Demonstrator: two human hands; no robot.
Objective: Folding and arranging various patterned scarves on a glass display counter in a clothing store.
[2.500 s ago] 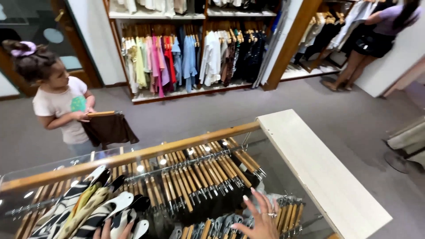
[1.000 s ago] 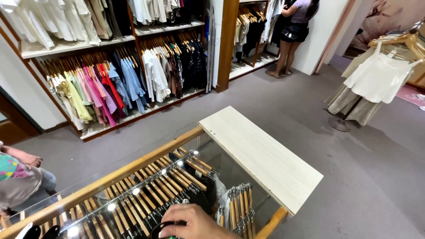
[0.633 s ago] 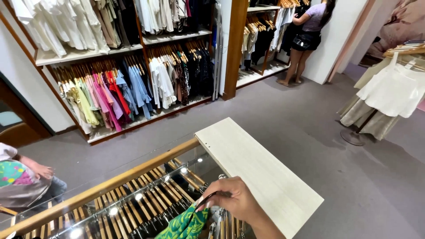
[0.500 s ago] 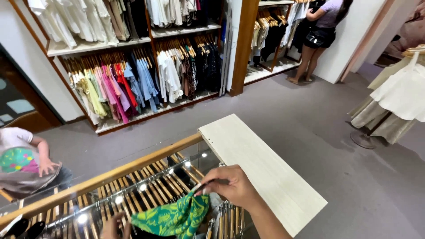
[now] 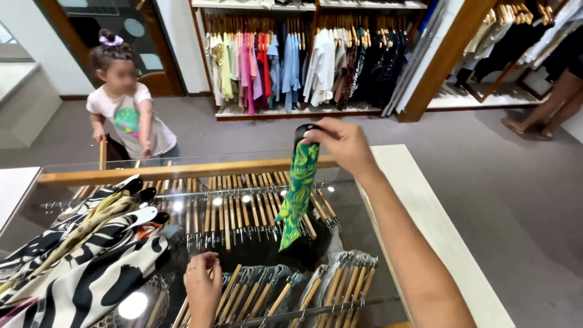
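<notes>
1. Garment rack (image 5: 182, 171) with wooden hangers (image 5: 243, 209), spanning centre frame.
2. Green patterned garment (image 5: 297, 194), hanging at 12 o'clock above the hangers.
3. Right hand (image 5: 340, 143) clamped on garment's top.
4. Left hand (image 5: 203, 288), 6 o'clock, fingers together on hangers.

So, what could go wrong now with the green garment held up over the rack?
The green garment hangs from the right hand above the wooden hangers; its hem may snag there. The left hand rests among the lower hangers and could get pinched. A child stands close behind the rack.
</notes>
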